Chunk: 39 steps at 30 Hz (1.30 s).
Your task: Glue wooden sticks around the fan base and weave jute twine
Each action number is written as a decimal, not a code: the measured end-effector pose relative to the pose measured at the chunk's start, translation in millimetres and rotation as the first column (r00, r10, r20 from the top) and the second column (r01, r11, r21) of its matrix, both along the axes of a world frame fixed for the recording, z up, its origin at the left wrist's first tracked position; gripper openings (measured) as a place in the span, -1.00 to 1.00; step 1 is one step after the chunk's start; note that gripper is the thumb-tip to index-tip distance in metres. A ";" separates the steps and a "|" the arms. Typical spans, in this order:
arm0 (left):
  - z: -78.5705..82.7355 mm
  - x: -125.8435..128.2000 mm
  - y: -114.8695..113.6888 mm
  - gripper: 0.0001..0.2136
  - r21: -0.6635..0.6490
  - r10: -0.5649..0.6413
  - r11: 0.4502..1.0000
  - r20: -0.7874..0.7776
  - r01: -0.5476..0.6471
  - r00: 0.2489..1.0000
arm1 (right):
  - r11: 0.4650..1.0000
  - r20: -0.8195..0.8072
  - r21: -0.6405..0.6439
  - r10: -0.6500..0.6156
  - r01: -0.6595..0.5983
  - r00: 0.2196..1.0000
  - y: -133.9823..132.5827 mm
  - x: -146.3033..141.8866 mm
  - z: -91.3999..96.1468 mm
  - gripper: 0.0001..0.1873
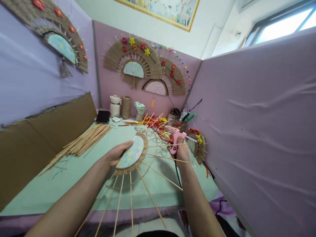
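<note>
Partly hidden: left hand pinches half-round fan by flat edge above table, thumb in front, fingers behind; lower sticks cut off at bottom. Right hand wrapped round pink glue gun — just beside fan's spokes. Spokes cross before coloured strips. Holder carries green-handled tool; white jar lidded, contents unseen.

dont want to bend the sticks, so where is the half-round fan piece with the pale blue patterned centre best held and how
Probably by the straight edge of the pale blue patterned half-disc, pinched from the left, where the left hand has it. That edge shows no sticks; thin tan sticks splay from the curved woven tan rim opposite.
</note>
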<state>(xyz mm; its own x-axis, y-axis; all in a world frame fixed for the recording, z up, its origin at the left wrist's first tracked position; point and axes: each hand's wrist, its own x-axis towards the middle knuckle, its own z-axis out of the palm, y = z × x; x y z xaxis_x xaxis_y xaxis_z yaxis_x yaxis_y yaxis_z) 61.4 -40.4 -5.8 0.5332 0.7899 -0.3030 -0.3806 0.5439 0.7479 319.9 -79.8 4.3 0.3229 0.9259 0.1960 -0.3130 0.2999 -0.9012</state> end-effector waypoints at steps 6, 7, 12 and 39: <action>-0.6 1.0 -0.4 -0.68 -0.024 0.006 1.000 0.022 -0.006 1.000 | 0.999 0.119 0.023 0.045 -0.048 0.992 3.3 -22.1 -7.4 -0.42; -0.5 1.1 -0.6 -0.69 -0.029 0.005 1.000 0.023 -0.004 1.000 | 0.999 0.144 0.017 0.031 -0.034 0.989 2.8 -24.6 -8.9 -0.41; -0.1 1.1 -1.5 -0.72 -0.052 -0.007 0.999 0.033 0.009 0.999 | 1.000 0.242 0.023 -0.026 0.021 0.970 1.6 -31.9 -18.4 -0.36; -5.1 0.6 1.8 -0.70 -0.062 -0.047 0.997 0.076 0.052 0.996 | 0.997 0.370 -0.005 -0.066 0.073 0.927 -7.1 -41.2 -25.3 -0.30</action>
